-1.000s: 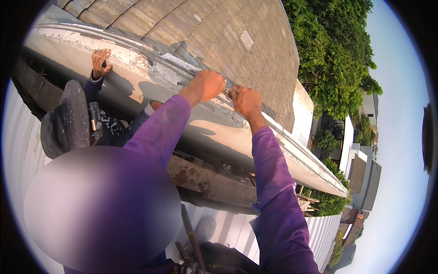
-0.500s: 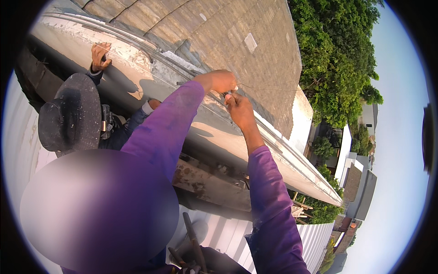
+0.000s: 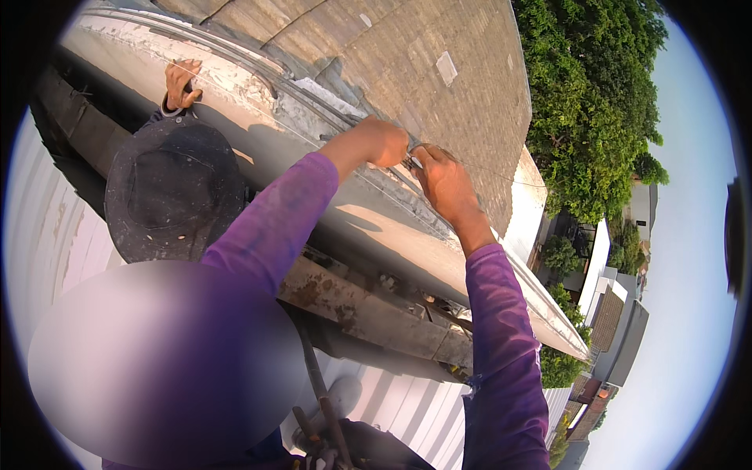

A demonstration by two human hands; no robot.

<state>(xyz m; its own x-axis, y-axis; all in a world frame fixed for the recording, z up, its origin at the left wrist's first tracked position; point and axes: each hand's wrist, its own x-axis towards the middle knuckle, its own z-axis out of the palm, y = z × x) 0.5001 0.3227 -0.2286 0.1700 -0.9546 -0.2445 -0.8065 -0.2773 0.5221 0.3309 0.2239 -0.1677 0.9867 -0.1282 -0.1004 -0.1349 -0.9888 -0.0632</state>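
Both my hands meet over long grey metal bars [image 3: 309, 104] that run along the top of a rough plastered wall [image 3: 360, 192]. My left hand [image 3: 384, 143] is closed, knuckles up, at the bars; what its fingers grip is hidden. Close beside it on the right, my right hand [image 3: 446, 182] pinches with thumb and forefinger at a thin wire [image 3: 501, 174], which trails off to the right over the roof. Something small and dark shows between the hands, too small to name.
A weathered tiled roof [image 3: 407, 47] slopes beyond the wall. At left a co-worker in a speckled black hat [image 3: 176, 184] rests a hand [image 3: 182, 84] on the wall top. A dark gap and a stained ledge [image 3: 352, 309] lie below, with corrugated sheeting [image 3: 403, 411] underneath.
My right hand has moved up and right, turning back-up beside my left. The wire's far end has dropped lower. The co-worker's hat has moved right and nearer the wall.
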